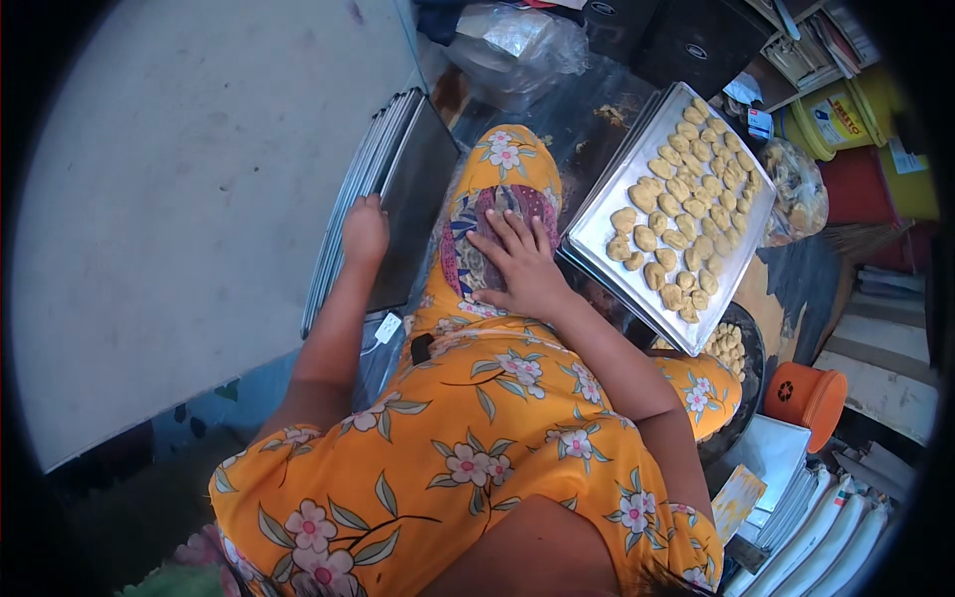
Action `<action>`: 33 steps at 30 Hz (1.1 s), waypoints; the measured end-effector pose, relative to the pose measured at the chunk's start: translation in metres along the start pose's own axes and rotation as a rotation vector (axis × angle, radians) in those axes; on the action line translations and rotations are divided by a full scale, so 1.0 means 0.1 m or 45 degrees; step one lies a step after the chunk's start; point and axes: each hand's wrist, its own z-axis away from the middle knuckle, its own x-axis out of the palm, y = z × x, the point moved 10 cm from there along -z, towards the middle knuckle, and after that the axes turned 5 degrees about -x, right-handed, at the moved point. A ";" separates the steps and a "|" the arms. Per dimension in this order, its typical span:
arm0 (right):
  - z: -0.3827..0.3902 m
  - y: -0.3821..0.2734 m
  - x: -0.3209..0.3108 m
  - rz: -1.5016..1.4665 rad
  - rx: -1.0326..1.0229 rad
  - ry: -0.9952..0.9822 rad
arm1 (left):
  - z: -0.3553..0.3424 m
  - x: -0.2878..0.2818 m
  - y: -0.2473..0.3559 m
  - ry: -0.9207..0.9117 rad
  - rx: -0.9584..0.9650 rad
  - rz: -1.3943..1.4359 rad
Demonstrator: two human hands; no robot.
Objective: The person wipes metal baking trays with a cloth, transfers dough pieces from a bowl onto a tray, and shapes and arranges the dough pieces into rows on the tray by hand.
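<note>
On the left, several metal baking trays point(413, 189) stand on edge against a pale upright panel. My left hand point(365, 231) is closed over the edge of one of these trays, its fingertips partly hidden. My right hand point(522, 261) lies flat with fingers spread on a dark patterned cloth point(463, 234) over my raised knee, holding nothing. To its right, a metal baking tray point(617, 194) tops a stack and carries many small tan dough pieces point(683, 202) in rows. Lower down, a dark round basin point(753, 343) holds more small dough pieces, partly hidden by that tray and my leg.
A clear plastic bag point(517, 50) and dark boxes point(706, 45) stand at the far side. On the right are yellow tubs point(836, 117), a filled plastic bag point(793, 194) and an orange bucket point(806, 403). The pale panel point(199, 199) walls off the left.
</note>
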 end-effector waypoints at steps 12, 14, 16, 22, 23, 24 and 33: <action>0.03 0.02 -0.17 0.078 -0.136 0.364 | 0.05 0.43 -0.11 -0.273 -0.007 0.206; 0.01 0.08 -0.24 0.026 -0.148 0.395 | 0.07 0.25 -0.02 -0.127 0.077 0.305; -0.02 0.17 -0.46 -0.215 -0.100 0.500 | 0.06 -0.31 0.07 0.069 0.008 0.643; -0.67 -0.05 -1.42 -0.991 -0.117 1.117 | -0.12 -1.29 -0.02 -0.271 -0.172 1.663; -0.89 -0.45 -1.56 -0.836 -0.368 1.113 | -0.13 -1.46 0.02 -0.246 -0.170 1.649; -1.08 -0.88 -1.65 -0.669 -0.609 1.106 | -0.15 -1.70 0.10 -0.132 -0.067 1.783; -2.44 -0.40 -3.09 -0.971 -0.059 1.244 | 0.06 -2.92 0.31 0.301 0.117 2.006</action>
